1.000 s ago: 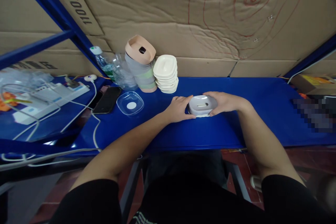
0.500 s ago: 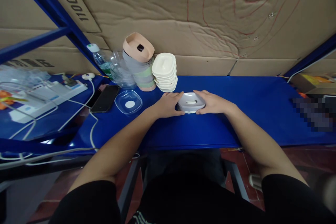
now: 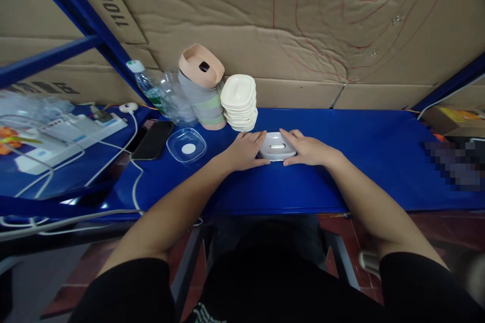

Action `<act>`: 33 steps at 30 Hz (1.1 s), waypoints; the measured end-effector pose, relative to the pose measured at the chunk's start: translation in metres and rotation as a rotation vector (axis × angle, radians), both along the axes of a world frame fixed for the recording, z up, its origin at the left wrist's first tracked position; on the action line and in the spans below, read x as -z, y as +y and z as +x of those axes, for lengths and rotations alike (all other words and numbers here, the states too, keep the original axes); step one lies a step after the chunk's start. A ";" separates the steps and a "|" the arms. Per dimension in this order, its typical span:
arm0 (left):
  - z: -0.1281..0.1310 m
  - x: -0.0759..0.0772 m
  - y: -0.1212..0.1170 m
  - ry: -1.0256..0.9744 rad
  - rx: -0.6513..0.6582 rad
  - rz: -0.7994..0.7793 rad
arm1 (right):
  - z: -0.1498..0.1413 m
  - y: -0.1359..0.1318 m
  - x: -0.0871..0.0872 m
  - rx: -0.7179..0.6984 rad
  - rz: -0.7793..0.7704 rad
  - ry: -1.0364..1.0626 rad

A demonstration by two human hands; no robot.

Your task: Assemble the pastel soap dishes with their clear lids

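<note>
A grey soap dish (image 3: 277, 146) with a slot in its top rests on the blue table (image 3: 364, 161). My left hand (image 3: 246, 151) presses against its left side and my right hand (image 3: 305, 148) against its right side, fingers curled round its edges. Just behind it stands a stack of white dish trays (image 3: 239, 102). Left of that stack leans a tall pile of coloured dish shells with a peach one on top (image 3: 201, 86).
A clear plastic lid (image 3: 187, 145) with a white disc lies left of my hands, beside a black phone (image 3: 153, 140). Clear bottles (image 3: 159, 93), a power strip (image 3: 68, 133) and white cables crowd the left. Cardboard (image 3: 303, 35) walls the back.
Both hands slid the grey dish to the left and a little farther from me, closer to the white stack. My grip on it stayed the same.
</note>
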State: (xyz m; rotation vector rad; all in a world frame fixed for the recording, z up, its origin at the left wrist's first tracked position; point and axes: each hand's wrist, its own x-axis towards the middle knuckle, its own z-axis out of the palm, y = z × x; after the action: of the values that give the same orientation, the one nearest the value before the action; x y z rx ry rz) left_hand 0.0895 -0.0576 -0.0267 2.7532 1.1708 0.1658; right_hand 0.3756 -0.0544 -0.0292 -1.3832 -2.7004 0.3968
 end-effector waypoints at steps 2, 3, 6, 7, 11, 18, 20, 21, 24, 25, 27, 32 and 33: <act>0.000 0.000 0.000 0.000 -0.001 -0.018 | -0.001 -0.001 0.000 0.005 0.003 -0.011; 0.000 -0.001 0.000 0.002 -0.005 -0.029 | -0.001 -0.001 0.000 0.004 0.011 -0.010; 0.001 -0.001 -0.002 0.017 -0.022 -0.055 | -0.004 -0.003 0.002 0.019 0.040 -0.016; 0.001 0.000 -0.002 0.023 -0.025 -0.057 | -0.006 -0.003 0.002 0.034 0.044 -0.025; 0.002 0.004 -0.002 0.030 -0.023 -0.019 | -0.014 -0.006 -0.002 0.086 0.033 -0.075; -0.003 -0.027 -0.020 0.174 -0.150 0.110 | -0.019 -0.011 -0.013 0.094 -0.027 -0.143; -0.010 -0.043 -0.027 0.195 -0.270 0.156 | -0.018 -0.011 -0.014 0.093 -0.041 -0.140; -0.014 -0.050 -0.028 0.212 -0.339 0.155 | -0.018 -0.011 -0.015 0.091 -0.047 -0.137; -0.032 -0.060 -0.020 0.329 -0.498 -0.032 | -0.016 -0.011 -0.015 0.092 -0.060 -0.126; -0.038 -0.060 -0.013 0.365 -0.517 -0.114 | -0.016 -0.011 -0.016 0.095 -0.064 -0.122; -0.049 -0.057 0.000 0.387 -0.524 -0.210 | -0.015 -0.010 -0.016 0.098 -0.075 -0.111; -0.055 -0.049 0.013 0.244 -0.440 -0.264 | -0.012 -0.008 -0.015 0.091 -0.069 -0.075; -0.053 -0.048 0.012 0.202 -0.425 -0.257 | -0.012 -0.008 -0.015 0.092 -0.068 -0.073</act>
State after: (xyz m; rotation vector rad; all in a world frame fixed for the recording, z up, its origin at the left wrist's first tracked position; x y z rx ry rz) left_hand 0.0368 -0.0458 0.0216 2.3114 1.6866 -0.2106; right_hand 0.3641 -0.0625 -0.0144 -1.5636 -2.6908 0.4432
